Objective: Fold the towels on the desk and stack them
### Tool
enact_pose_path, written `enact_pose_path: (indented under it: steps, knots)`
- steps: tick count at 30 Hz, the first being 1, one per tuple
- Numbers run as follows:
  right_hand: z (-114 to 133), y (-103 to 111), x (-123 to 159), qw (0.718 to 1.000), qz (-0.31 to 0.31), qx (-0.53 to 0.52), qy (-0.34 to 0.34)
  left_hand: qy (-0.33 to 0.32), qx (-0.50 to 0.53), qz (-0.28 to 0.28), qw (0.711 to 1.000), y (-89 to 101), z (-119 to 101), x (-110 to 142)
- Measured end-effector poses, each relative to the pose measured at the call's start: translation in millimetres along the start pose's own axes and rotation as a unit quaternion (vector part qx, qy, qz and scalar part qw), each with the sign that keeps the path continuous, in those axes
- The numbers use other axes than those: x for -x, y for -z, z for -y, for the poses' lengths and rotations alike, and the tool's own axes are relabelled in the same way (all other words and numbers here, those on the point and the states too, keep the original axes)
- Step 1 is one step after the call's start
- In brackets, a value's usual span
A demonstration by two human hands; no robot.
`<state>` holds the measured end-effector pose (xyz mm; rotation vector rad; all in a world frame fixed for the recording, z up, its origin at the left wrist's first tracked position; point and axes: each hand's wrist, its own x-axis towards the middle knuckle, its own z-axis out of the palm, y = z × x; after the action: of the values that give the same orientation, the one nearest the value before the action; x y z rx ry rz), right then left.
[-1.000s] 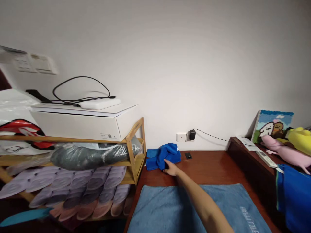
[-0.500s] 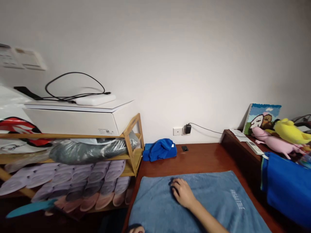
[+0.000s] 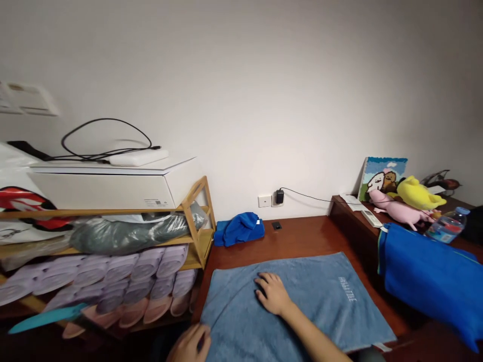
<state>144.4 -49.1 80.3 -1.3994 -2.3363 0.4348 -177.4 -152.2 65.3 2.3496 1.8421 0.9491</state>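
A blue-grey towel [image 3: 313, 301] with pale lettering lies spread over the brown desk, a crease running diagonally across its left part. On its upper middle rests my right hand [image 3: 273, 295], palm down with the fingers apart. My left hand [image 3: 191, 344] is at the towel's left edge, low in the view, its fingers curled and closed on the cloth there. The view's lower border cuts off part of this hand. Behind the towel, a bright blue cloth [image 3: 241, 230] sits bunched up against the wall.
To the left, a wooden rack [image 3: 206, 246] holds rows of slippers [image 3: 141, 264] and a white box [image 3: 101, 188]. A raised ledge on the right carries plush toys [image 3: 418, 193], a remote [image 3: 371, 218], a bottle [image 3: 449, 225] and a draped blue cloth [image 3: 430, 271].
My left hand has come further into view at the towel's left edge. A diagonal crease has appeared in the towel. My right hand stays on it, while the view has shifted right.
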Motion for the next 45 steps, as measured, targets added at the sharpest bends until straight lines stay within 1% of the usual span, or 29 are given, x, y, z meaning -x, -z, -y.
enact_pose_path:
  steps: [2,4,6,8,10,11,13,16,18,20,22,24,25,27,28,29,30,32,33,34,35,37,39,42,45]
  knots:
    - [20.6,-11.2,-11.2,0.999,0.012,-0.021,0.028,0.015,-0.017,0.027,0.999,-12.4,-4.0,-43.7]
    - [37.1,-25.3,-20.9,0.998,0.036,-0.033,0.045,0.027,-0.047,0.063,0.997,-30.2,-8.8,-82.5]
    - [42.3,-36.7,-26.8,0.997,0.051,-0.034,0.055,0.034,-0.077,0.096,0.992,-50.2,-8.7,-105.7]
    - [31.3,-39.9,-27.4,0.998,0.044,-0.023,0.047,0.043,-0.095,0.11,0.989,-67.9,-2.0,-112.0]
    - [3.4,-31.1,-22.4,1.0,0.022,0.0,0.002,0.053,-0.107,0.104,0.987,-80.5,8.4,-107.8]
    - [-15.7,-22.3,-17.8,0.999,0.012,0.016,-0.033,0.058,-0.115,0.1,0.987,-84.6,13.3,-104.6]
    - [-60.0,1.8,-4.6,0.992,0.001,0.058,-0.115,0.067,-0.13,0.098,0.984,-88.5,19.6,-100.0]
    - [-129.3,43.5,24.7,0.966,-0.008,0.119,-0.231,0.075,-0.147,0.111,0.98,-86.4,17.9,-101.8]
    - [-169.3,67.5,48.8,0.943,-0.011,0.148,-0.299,0.079,-0.165,0.127,0.975,-82.3,12.1,-106.9]
    - [-200.0,85.8,73.5,0.918,-0.009,0.165,-0.361,0.086,-0.192,0.145,0.967,-77.5,5.5,-112.5]
    - [-218.8,98.6,94.3,0.899,-0.007,0.174,-0.401,0.096,-0.213,0.16,0.959,-72.5,-0.8,-117.3]
    - [-224.1,107.3,105.8,0.892,-0.008,0.179,-0.416,0.098,-0.215,0.162,0.958,-67.7,-7.2,-121.6]
    - [-221.4,110.1,106.8,0.89,-0.013,0.182,-0.418,0.097,-0.213,0.158,0.959,-65.9,-10.6,-123.8]
    - [-205.7,111.1,98.3,0.893,-0.036,0.183,-0.409,0.088,-0.207,0.142,0.964,-64.0,-18.1,-129.0]
    - [-193.5,108.6,89.2,0.902,-0.053,0.18,-0.388,0.077,-0.206,0.132,0.967,-64.3,-21.8,-131.8]
    - [-179.1,103.6,77.6,0.918,-0.068,0.171,-0.352,0.064,-0.205,0.125,0.969,-65.6,-24.9,-134.6]
    - [-163.8,96.2,64.4,0.937,-0.078,0.156,-0.302,0.049,-0.205,0.121,0.97,-67.8,-27.3,-137.2]
    - [-134.9,75.6,36.7,0.973,-0.07,0.11,-0.19,0.033,-0.203,0.122,0.971,-74.3,-28.2,-140.9]
    - [-123.8,64.0,24.2,0.984,-0.056,0.087,-0.147,0.037,-0.205,0.125,0.97,-78.1,-26.5,-141.6]
    - [-116.2,53.2,13.7,0.989,-0.042,0.068,-0.121,0.047,-0.209,0.129,0.968,-81.9,-23.4,-141.6]
    - [-112.6,44.3,5.8,0.991,-0.033,0.055,-0.114,0.059,-0.216,0.132,0.966,-85.5,-19.5,-141.0]
    - [-117.8,35.8,-0.1,0.988,-0.028,0.051,-0.143,0.08,-0.233,0.138,0.959,-90.9,-10.8,-138.9]
    - [-137.0,42.0,7.0,0.978,-0.032,0.067,-0.193,0.096,-0.241,0.142,0.955,-93.7,-4.5,-136.9]
    - [-181.4,71.2,34.4,0.954,-0.03,0.107,-0.279,0.115,-0.244,0.143,0.952,-94.5,-2.2,-135.7]
    - [-228.6,102.6,65.6,0.918,-0.016,0.139,-0.372,0.12,-0.238,0.148,0.952,-94.8,-4.2,-136.0]
